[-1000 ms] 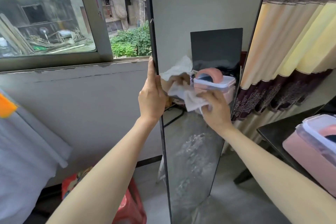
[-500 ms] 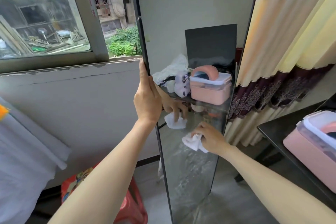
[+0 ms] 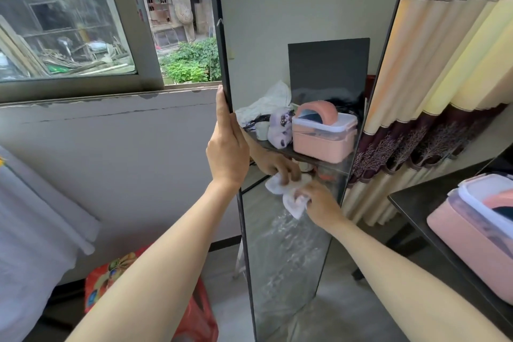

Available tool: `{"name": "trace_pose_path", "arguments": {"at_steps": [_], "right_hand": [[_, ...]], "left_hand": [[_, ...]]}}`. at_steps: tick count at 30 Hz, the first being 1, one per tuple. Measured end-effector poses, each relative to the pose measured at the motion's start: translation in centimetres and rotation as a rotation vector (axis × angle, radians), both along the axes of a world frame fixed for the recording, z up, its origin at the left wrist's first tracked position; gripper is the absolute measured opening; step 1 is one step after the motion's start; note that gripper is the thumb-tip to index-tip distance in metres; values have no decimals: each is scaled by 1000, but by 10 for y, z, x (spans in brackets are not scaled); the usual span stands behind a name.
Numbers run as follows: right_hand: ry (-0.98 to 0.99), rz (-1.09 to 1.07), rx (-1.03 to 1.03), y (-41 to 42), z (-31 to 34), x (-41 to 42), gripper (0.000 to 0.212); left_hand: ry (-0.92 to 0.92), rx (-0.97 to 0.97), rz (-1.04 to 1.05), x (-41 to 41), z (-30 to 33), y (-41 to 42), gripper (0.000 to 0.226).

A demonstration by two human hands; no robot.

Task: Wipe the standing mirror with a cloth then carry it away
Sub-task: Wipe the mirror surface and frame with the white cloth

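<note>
The tall standing mirror [image 3: 299, 22] with a thin black frame stands upright in front of me, leaning near the window wall. My left hand [image 3: 226, 150] grips its left edge at mid height, thumb along the frame. My right hand [image 3: 319, 203] presses a crumpled white cloth [image 3: 294, 203] against the glass in the mirror's middle. The glass shows the reflection of the hand, the cloth, a pink box and a dark board. The lower glass looks streaky.
A black table [image 3: 410, 203] with a pink lidded box [image 3: 472, 233] stands at the right. Striped curtains [image 3: 444, 78] hang behind the mirror. A red patterned bag [image 3: 194, 314] lies on the floor at lower left, white fabric [image 3: 33, 230] beside it. The window [image 3: 69, 22] is at upper left.
My right hand moved the cloth down the glass from the level of the reflected pink box to below it, then slightly left. My left hand kept its hold on the frame.
</note>
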State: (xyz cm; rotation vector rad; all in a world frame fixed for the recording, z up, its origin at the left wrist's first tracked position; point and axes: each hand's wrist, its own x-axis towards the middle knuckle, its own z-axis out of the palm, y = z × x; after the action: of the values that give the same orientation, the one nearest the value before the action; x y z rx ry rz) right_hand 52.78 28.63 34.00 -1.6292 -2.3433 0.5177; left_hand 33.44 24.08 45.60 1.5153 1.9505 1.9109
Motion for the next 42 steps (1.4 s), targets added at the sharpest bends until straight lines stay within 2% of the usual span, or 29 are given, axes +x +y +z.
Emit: {"name": "trace_pose_path", "arguments": {"at_steps": [2,5,8,11,14,18,19,21,23,27,30,32,34,37,39,40,42], "right_hand": [[-14,-69,-43,-5,-8,13,32],[165,-204,240,3,23,12,34],[401,-248,572,26,76,3,34],[479,-238,710,42,104,-7,31],[353,-185,575,33,70,-14,33],[38,-138,-36,16,-3,4,30],[-25,-163,-123,13,-12,11,28],[-45,-264,-96,11,-13,21,27],[20,-330,83,19,4,26,27],[311,-415,498,54,68,26,32],[518,-498,656,76,95,22,34],[483,-536,632,81,85,23,37],[324,-527,512,75,50,29,40],[97,-476,150,54,-10,45,35],[20,-482,-38,44,-33,54,33],[24,-519,-60,41,-34,57,32],[131,-619,25,44,-20,56,31]], "left_hand": [[0,8,-4,-1,0,-1,52],[-28,-1,0,-1,0,-1,52],[-31,19,-4,-1,-1,0,50],[-19,43,-23,-1,-3,0,49],[-1,42,-3,-2,-6,2,48],[-31,37,14,-7,-11,5,50],[-25,44,13,-8,-12,5,51],[-12,57,9,-9,-14,5,52],[-17,65,29,-8,-14,6,49],[-129,87,41,7,-15,10,46],[-226,129,46,19,-18,16,43],[-243,150,42,24,-22,19,44],[-243,157,36,25,-25,20,45],[-246,162,53,21,-27,23,46],[-237,177,54,18,-29,24,47],[-232,190,49,17,-30,25,48],[-231,194,41,14,-33,26,48]]}}
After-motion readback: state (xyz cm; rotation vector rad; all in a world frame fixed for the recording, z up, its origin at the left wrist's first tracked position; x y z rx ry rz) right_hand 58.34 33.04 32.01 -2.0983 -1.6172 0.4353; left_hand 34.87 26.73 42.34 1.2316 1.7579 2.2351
